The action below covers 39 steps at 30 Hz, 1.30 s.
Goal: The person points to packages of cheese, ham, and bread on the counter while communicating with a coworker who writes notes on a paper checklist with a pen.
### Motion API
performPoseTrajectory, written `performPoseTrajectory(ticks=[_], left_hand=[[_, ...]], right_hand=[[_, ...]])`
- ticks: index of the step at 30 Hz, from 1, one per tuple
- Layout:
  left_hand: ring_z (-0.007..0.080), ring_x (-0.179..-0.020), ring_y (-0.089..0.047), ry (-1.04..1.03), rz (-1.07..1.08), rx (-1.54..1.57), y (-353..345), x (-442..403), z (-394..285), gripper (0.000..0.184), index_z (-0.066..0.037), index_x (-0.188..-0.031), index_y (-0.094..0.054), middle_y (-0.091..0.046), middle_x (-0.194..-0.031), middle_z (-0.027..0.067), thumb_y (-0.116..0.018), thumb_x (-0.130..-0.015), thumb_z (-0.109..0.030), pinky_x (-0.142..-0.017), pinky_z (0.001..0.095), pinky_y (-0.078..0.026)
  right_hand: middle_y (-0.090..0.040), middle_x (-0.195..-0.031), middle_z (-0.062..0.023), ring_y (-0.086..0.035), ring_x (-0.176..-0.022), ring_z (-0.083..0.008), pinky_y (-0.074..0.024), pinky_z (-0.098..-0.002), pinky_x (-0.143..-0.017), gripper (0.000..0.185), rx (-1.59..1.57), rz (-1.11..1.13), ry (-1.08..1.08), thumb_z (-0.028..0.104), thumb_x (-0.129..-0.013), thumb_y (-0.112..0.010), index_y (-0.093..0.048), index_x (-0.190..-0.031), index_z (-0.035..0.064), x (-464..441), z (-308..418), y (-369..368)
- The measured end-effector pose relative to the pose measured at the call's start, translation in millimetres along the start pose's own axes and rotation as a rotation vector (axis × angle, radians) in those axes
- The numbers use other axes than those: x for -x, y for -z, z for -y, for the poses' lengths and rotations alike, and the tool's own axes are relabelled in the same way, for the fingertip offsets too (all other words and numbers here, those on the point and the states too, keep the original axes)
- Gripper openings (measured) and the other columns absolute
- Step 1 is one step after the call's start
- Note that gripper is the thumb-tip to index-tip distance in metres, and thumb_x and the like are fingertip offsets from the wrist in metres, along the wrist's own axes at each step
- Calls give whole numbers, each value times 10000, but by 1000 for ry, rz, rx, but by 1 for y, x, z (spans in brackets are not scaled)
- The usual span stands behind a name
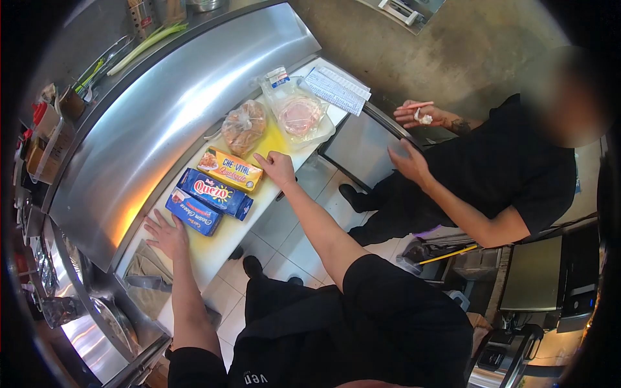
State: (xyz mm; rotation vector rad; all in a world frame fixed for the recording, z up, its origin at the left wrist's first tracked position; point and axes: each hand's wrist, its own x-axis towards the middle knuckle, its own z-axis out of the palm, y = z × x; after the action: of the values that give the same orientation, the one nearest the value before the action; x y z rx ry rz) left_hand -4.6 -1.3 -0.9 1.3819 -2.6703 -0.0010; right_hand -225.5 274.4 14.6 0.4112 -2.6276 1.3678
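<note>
My left hand (167, 234) lies with fingers spread on the white board (223, 249), beside the blue cream cheese box (193, 211). My right hand (278, 169) is open at the end of the yellow Che-Vital box (230, 169), thumb and a finger stretched out; whether it touches the box I cannot tell. Between these two boxes sits a blue Quezo pack (215, 193). Beyond them are a tied plastic bag of brown food (244, 127) and a clear pack of pink sliced meat (299, 116).
Handwritten papers (337, 89) lie at the board's far end. A folded cloth (143, 278) with a flat metal blade is at the near end. Green onion stalks (145, 46) rest on the steel shelf. Another person (479, 174) stands at right, holding a pen-like stick and something white.
</note>
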Motion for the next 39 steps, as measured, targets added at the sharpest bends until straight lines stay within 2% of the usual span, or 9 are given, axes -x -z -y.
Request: performPoseTrajectory(ticks=[3,7,11,14,20,27,33,35,39], left_hand=[[339,-1460,-139,1,10,-12,2,-1,-1,663,-189,-1507,-278,-161,-1578,159,-375,-947,-530,-1119,635,-121],[340,-1459,-140,9,41,-35,1,2,3,661,-181,-1503,-288,-162,-1578,159,-383,-946,-524,-1118,634,-124],[341,-1459,-140,6,-23,19,4,-2,1,662,-169,-1498,-303,-156,-1580,158,-384,-945,-524,-1120,634,-119],[338,-1460,-136,4,12,11,7,1,0,666,-176,-1504,-290,-149,-1582,155,-384,-944,-524,-1126,625,-106],[328,-1465,-122,4,42,3,8,0,1,680,-199,-1514,-259,-131,-1587,147,-395,-934,-528,-1136,610,-97],[331,-1468,-104,5,74,-4,13,-3,0,691,-204,-1520,-241,-105,-1593,143,-397,-932,-532,-1123,630,-103],[337,-1465,-114,-6,109,-90,5,4,8,684,-185,-1514,-258,-108,-1591,153,-378,-941,-538,-1105,653,-122],[338,-1463,-125,-38,-6,-21,-3,-2,5,679,-182,-1509,-272,-122,-1587,160,-375,-941,-539,-1104,652,-129],[339,-1463,-130,-13,22,-29,4,-2,2,673,-198,-1508,-278,-136,-1584,161,-380,-938,-541,-1113,637,-126]], right_hand=[[-500,-490,-137,-462,-435,-246,-401,-375,-468,567,16,-24,58,471,-797,-725,-520,-547,5,-1,-2,-2],[-510,-495,-142,-478,-436,-250,-401,-378,-464,540,-27,21,14,446,-799,-730,-530,-548,12,8,-3,-3],[-521,-503,-140,-493,-445,-271,-409,-383,-468,474,55,-54,122,372,-806,-739,-543,-560,17,-1,-8,-13],[-545,-536,-152,-514,-464,-296,-420,-396,-480,460,41,-21,59,354,-815,-728,-539,-571,13,2,-3,-6],[-561,-567,-171,-532,-494,-337,-432,-417,-499,425,40,-65,81,309,-842,-689,-541,-586,4,3,-7,-9],[-567,-593,-195,-544,-519,-360,-431,-429,-511,460,54,-113,102,341,-854,-677,-549,-593,-15,4,-1,-8],[-576,-606,-204,-550,-534,-373,-438,-432,-526,510,87,-11,54,427,-854,-659,-568,-591,0,4,-9,-12],[-575,-606,-202,-549,-531,-364,-438,-429,-526,491,77,-21,66,400,-854,-667,-568,-592,-4,4,-2,-7],[-576,-613,-199,-554,-537,-360,-439,-429,-528,461,84,-58,118,358,-850,-678,-565,-596,-10,-1,-5,-9]])
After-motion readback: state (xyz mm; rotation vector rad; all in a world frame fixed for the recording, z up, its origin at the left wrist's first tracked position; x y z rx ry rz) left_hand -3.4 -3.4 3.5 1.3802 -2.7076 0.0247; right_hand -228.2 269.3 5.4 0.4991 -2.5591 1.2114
